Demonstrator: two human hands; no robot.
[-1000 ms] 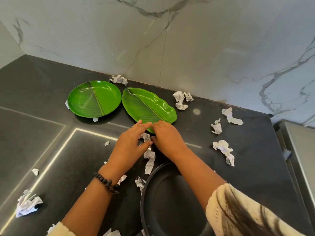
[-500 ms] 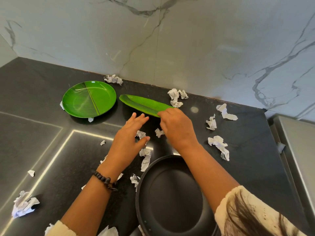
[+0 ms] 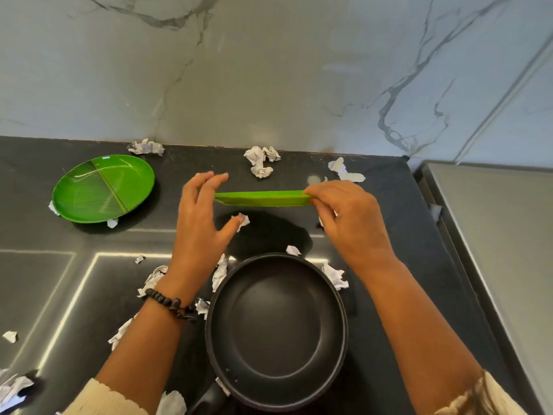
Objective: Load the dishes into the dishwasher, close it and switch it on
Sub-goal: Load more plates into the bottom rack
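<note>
Pinching the leaf plate [image 3: 263,198] edge-on above the worktop [image 3: 389,235], your right hand [image 3: 347,217] has its grip; left hand [image 3: 200,223] hovers released beside it.

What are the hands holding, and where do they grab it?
The right hand pinches the leaf-shaped green plate by its right end, lifted edge-on above the counter. The left hand is open beside its other end, holding nothing.

the dark, matte black stone table [image 3: 389,235] runs up to a marble wall. at nine o'clock a round glossy green plate [image 3: 103,188] lies flat on it. at six o'clock sits a round black non-stick frying pan [image 3: 276,330]. crumpled white paper scraps [image 3: 258,161] lie scattered all around, several at twelve o'clock by the wall.
</note>
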